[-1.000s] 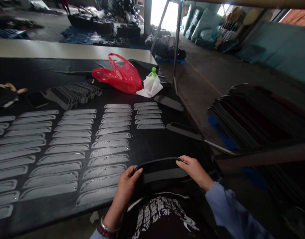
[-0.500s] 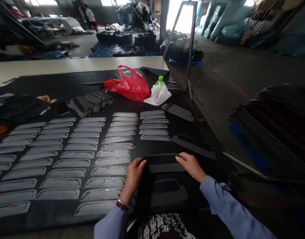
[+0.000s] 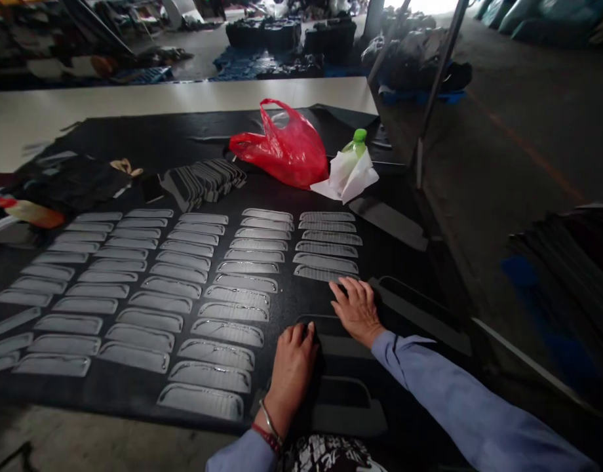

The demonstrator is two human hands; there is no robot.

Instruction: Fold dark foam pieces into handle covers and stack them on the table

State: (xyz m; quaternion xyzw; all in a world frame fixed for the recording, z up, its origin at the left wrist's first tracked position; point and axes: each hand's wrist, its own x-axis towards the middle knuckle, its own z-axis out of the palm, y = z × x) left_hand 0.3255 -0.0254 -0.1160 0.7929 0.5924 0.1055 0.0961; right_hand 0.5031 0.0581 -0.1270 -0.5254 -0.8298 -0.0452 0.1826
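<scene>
My left hand [image 3: 294, 359] lies palm down on the left end of a dark flat piece with a grey lower strip [image 3: 345, 346]. Its fingers are stretched out and it grips nothing visible. Fingers spread, my right hand [image 3: 355, 308] rests over the upper right part of the same piece, close to the nearest row of pale grey curved strips [image 3: 327, 273]. Much of the piece's dark upper part is hidden or blends into the black sheet. Nearer my body lies a similar dark piece with a grey band [image 3: 348, 418].
Columns of grey curved strips [image 3: 203, 403] with glossy lines cover the black sheet [image 3: 134, 410] leftward. Behind them are a stack of striped pieces [image 3: 203, 182], a red plastic bag [image 3: 286, 147] and a green-capped bottle [image 3: 356, 143] in white paper. A metal post [image 3: 442, 72] stands right.
Both hands have let go of the dark piece's upper edge, which they pinched before, and now lie flat on it. The view has tilted down and turned left.
</scene>
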